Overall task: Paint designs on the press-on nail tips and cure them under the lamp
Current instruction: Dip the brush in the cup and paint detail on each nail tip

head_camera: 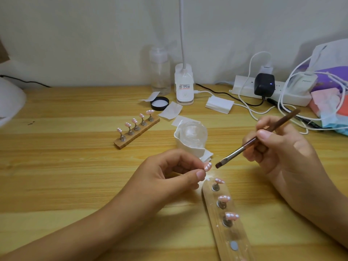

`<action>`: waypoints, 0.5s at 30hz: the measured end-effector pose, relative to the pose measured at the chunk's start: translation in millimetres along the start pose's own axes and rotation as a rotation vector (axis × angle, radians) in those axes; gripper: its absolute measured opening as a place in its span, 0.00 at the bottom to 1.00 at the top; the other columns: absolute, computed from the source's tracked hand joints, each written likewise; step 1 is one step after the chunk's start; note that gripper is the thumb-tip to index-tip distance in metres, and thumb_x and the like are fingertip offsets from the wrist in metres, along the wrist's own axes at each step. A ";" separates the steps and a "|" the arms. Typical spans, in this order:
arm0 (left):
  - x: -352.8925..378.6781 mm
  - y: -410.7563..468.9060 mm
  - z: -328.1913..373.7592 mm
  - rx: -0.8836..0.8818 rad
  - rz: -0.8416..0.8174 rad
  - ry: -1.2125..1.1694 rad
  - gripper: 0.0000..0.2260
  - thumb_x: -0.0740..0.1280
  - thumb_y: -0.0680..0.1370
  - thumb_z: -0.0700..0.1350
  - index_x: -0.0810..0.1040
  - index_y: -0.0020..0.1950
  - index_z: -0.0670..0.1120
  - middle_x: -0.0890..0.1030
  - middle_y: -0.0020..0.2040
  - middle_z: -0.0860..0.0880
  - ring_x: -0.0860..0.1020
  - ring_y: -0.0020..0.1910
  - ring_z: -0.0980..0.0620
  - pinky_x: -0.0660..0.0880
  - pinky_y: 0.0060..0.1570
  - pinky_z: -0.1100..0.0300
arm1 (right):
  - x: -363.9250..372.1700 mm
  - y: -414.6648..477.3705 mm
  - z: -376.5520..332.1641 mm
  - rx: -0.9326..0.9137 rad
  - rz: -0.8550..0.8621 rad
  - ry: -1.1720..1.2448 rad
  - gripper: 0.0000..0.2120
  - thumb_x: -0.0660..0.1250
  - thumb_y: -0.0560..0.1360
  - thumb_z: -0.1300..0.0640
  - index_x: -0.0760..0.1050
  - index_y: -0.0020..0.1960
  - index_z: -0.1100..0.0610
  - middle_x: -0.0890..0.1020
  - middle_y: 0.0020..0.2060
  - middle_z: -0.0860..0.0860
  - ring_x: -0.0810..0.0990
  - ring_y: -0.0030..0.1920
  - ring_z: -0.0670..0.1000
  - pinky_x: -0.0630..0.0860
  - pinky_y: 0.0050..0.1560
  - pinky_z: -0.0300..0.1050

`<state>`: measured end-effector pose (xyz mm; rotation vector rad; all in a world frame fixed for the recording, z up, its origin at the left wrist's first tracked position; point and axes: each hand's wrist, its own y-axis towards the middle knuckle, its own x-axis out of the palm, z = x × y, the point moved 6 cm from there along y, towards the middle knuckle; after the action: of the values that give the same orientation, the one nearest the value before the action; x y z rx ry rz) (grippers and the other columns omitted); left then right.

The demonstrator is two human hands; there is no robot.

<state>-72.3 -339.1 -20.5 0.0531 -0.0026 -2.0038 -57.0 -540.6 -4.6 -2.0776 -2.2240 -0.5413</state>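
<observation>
Head view: nearest on the pale wooden desk (75, 166) lies a long wooden holder strip (235, 234) with metal studs. Three studs carry glossy pink press-on nail tips edged with white dots (224, 198), and one magnet spot nearer the camera stands bare. Just past its far end, the left hand (169, 178) pinches another dotted pink tip (207, 166) between thumb and curled fingers, clear of the strip, probably so it can be angled to the brush. The right hand (278, 147) grips a brown-handled flat brush (254, 140) like a pen, with the bristles just beside that tip and not touching it. Beyond stands a clear glass jar wrapped in white paper (190, 136), likely for wiping bristles. Farther left, a second wooden strip (139, 135) bears five similar tips, apparently set aside. At the left edge, a white domed shape (9, 102) may be the curing lamp.
</observation>
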 end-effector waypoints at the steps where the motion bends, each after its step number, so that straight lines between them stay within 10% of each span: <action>1: 0.3 -0.1 0.6 0.001 0.000 0.004 0.02 0.74 0.71 0.46 0.84 0.42 0.53 0.83 0.39 0.53 0.79 0.38 0.58 0.75 0.42 0.66 | 0.4 -0.1 -0.2 -0.001 0.004 -0.008 0.06 0.64 0.71 0.59 0.75 0.48 0.53 0.80 0.32 0.52 0.79 0.32 0.48 0.76 0.35 0.37; 15: 1.3 -1.1 4.5 0.028 0.005 0.061 0.04 0.72 0.70 0.45 0.83 0.40 0.55 0.82 0.37 0.55 0.77 0.37 0.59 0.74 0.39 0.66 | 3.5 -2.0 3.0 -0.018 -0.042 -0.074 0.05 0.66 0.72 0.58 0.73 0.47 0.54 0.82 0.32 0.53 0.82 0.34 0.49 0.77 0.35 0.37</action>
<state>-74.1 -339.9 -16.1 0.1315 0.0082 -1.9967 -58.6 -536.5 -6.9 -2.0966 -2.3166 -0.4971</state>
